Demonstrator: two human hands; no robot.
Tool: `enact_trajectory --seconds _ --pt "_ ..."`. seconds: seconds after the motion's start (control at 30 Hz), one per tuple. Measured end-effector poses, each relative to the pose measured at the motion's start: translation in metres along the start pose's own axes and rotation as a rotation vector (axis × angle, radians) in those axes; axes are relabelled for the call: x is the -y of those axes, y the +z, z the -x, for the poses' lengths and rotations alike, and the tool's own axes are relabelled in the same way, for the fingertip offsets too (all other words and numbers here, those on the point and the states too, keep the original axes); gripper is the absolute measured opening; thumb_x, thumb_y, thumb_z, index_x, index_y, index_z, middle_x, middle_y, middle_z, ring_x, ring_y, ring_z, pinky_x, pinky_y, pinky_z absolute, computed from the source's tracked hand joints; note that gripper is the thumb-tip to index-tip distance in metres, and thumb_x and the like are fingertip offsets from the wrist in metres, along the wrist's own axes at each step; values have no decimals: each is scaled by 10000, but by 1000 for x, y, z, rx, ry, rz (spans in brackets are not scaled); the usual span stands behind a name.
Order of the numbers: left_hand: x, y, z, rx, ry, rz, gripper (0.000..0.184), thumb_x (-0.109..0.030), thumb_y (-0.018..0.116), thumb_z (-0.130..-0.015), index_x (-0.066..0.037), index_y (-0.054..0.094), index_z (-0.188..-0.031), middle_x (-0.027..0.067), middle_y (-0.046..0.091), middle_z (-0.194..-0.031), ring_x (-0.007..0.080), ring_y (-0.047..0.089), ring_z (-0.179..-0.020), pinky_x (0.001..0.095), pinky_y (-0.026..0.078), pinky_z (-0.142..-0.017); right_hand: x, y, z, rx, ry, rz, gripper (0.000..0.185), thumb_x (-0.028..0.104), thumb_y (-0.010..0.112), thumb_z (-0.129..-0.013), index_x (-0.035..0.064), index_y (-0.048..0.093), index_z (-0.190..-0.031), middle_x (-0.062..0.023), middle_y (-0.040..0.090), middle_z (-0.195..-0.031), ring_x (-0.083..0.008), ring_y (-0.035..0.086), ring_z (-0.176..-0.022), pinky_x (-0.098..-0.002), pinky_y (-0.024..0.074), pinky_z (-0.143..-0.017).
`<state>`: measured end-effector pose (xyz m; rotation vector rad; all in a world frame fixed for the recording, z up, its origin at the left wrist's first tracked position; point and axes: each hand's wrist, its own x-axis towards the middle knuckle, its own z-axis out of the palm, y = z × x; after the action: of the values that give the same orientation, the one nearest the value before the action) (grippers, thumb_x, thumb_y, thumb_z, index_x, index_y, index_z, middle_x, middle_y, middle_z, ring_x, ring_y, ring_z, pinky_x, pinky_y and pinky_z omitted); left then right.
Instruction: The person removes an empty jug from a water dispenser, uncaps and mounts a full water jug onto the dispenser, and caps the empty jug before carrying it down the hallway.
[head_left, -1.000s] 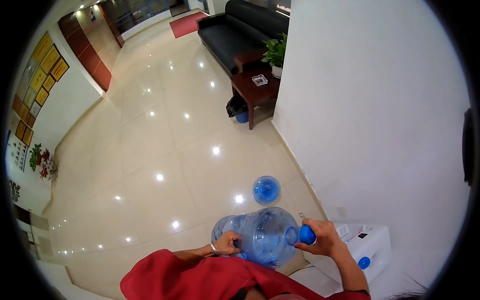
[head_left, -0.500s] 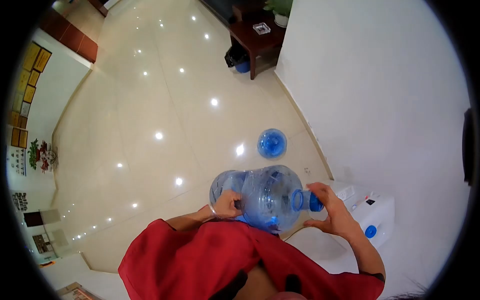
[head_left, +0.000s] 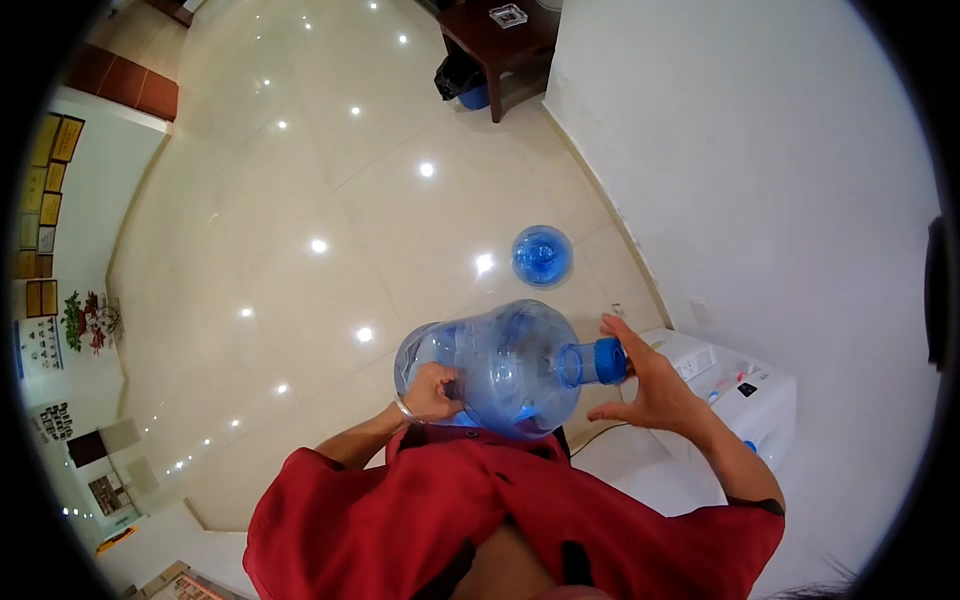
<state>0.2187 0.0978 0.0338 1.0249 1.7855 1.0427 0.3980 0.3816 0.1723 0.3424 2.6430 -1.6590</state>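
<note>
A large clear-blue water jug [head_left: 515,375] lies on its side in front of my body, its neck pointing right. My left hand [head_left: 432,394] is closed around the jug's handle on its near side. A blue cap [head_left: 609,360] covers the neck. Beside the cap, my right hand [head_left: 660,388] is open, its fingers and thumb spread in a wide curve; whether the palm touches the cap I cannot tell. Below and right of that hand stands a white water dispenser [head_left: 765,410], partly hidden by my forearm.
Another blue water jug [head_left: 542,256] stands upright on the tiled floor [head_left: 400,230] beyond mine. A white wall [head_left: 740,180] runs along the right. Farther off are a dark wooden table [head_left: 500,45] and a bin [head_left: 465,82] with a black bag.
My right hand has opened wider around the cap and sits a little lower against it. The jug, with my left hand on it, has shifted slightly left and up in view.
</note>
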Motion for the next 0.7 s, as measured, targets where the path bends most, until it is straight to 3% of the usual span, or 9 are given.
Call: enact_trajectory --seconds 0.07,0.1,0.17,0.3,0.4,0.47,0.53,0.6,0.7 --pt "-1 -2 2 -15 7 -40 178 -124 691 -604 -52 638 -758 105 566 -580 177 548 -498 281 424 -488 -3 -9 -13 258 575 -102 568 60 694 -724 76 429 -1226 -158 444 -1260 -322 494 -1081 -350 490 -801" --pt "-5 -4 2 -27 13 -69 176 -104 679 -595 -50 636 -757 105 562 -575 180 548 -498 283 429 -489 -8 -10 -14 256 578 -106 568 60 694 -724 76 429 -1226 -158 444 -1260 -322 494 -1081 -350 490 -801" --pt "-4 -2 3 -28 -23 -45 177 -91 671 -587 -47 634 -753 108 563 -576 184 550 -497 285 433 -491 -33 -8 -14 191 28 14 615 122 738 -695 62 423 -1220 -181 450 -1245 -315 523 -1042 -338 506 -728" --pt "-11 -3 3 25 -98 -1 155 -38 646 -575 -20 626 -728 90 605 -616 137 553 -525 274 443 -515 -53 -19 -22 209 -498 439 646 181 753 -690 63 417 -1230 -178 462 -1233 -304 554 -987 -327 504 -683" --pt "-9 2 4 -47 -109 5 144 -55 638 -554 -30 613 -693 87 574 -579 137 540 -505 277 433 -497 -24 -13 -20 32 -90 -16 571 198 730 -720 77 455 -1205 -174 489 -1203 -303 559 -978 -329 499 -672" --pt "5 -3 7 24 1 -161 208 -187 670 -571 -58 610 -722 121 535 -554 261 527 -490 354 437 -482 -32 -11 -29 313 593 3 544 200 737 -713 73 490 -1181 -185 506 -1179 -318 531 -1032 -345 499 -674" --pt "10 2 10 15 -77 -97 283 -201 668 -569 -85 649 -827 120 552 -574 231 533 -493 333 438 -495 -28 -16 -31 325 508 -85 511 175 727 -718 65 510 -1167 -211 521 -1145 -325 513 -1064 -369 493 -736" --pt "-3 2 8 -5 -135 0 363 -177 667 -596 -112 662 -953 116 590 -621 174 531 -511 300 438 -515 -42 -18 -27 282 -86 13 504 109 700 -723 75 502 -1185 -186 501 -1187 -334 505 -1074 -378 473 -823" --pt "14 7 6 -15 -26 56 327 -191 676 -621 -107 662 -937 109 588 -619 168 526 -515 296 437 -520 -54 -20 -20 357 -347 396 518 25 677 -698 99 508 -1182 -150 433 -1267 -356 487 -1074 -400 452 -889"
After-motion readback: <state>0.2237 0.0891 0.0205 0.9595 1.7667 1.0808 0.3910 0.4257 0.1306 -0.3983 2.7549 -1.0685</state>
